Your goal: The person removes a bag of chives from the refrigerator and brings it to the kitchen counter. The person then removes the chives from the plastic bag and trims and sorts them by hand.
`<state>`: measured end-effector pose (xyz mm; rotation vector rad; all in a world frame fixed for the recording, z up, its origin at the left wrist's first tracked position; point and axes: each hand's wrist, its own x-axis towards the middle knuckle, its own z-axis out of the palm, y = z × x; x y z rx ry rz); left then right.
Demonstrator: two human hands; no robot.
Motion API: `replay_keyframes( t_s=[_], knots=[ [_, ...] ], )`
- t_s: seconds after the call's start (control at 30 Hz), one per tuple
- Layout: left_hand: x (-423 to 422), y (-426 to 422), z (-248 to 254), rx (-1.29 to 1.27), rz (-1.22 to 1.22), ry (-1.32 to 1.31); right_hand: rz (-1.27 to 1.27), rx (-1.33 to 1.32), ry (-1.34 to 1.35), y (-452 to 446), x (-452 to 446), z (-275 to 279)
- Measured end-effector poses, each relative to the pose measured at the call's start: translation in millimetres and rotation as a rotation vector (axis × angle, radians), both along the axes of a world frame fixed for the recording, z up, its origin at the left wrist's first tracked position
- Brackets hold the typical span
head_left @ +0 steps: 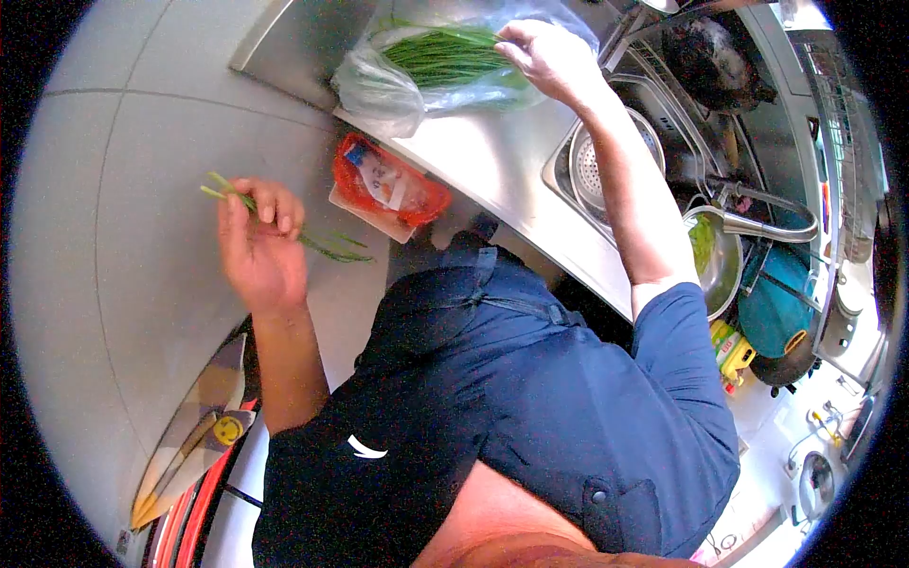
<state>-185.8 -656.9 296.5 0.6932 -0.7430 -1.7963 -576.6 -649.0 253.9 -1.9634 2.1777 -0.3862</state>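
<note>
My left hand [262, 241] is raised over the floor, fingers curled round a few thin green chives [331, 248]. Their pale ends stick out past the thumb, and the green tips trail toward my body. At the counter, my right hand [549, 59] reaches to a clear plastic bag [383, 95] lying open. Inside it lies a thick bunch of chives [445, 57]. The thumb and fingers of that hand pinch the right end of the bunch; exactly how many stalks they grip is hidden.
The steel counter [492, 147] runs diagonally to a sink with a perforated steel basket [606, 161]. Beyond it are a metal bowl [724, 275] with greens in it and a faucet [776, 227]. A red net bag [398, 185] rests on a box below the counter edge.
</note>
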Motion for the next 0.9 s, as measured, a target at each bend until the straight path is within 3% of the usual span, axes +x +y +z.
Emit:
replay_keyframes(
  t_s=[0.37, 0.6, 0.77, 0.9],
  knots=[
    [-5, -5, 4, -0.021, -0.023, 0.025, 0.082, 0.2, 0.33, -5, -5, 16],
    [-10, -6, 10, -0.035, -0.045, 0.039, 0.123, 0.264, 0.34, -7, -15, 13],
    [-13, -7, 8, -0.054, -0.112, 0.033, 0.177, 0.057, 0.059, -12, -15, 28],
    [-23, -5, 12, -0.043, -0.113, 0.037, 0.165, -0.234, 0.127, -19, -12, 35]
  ],
)
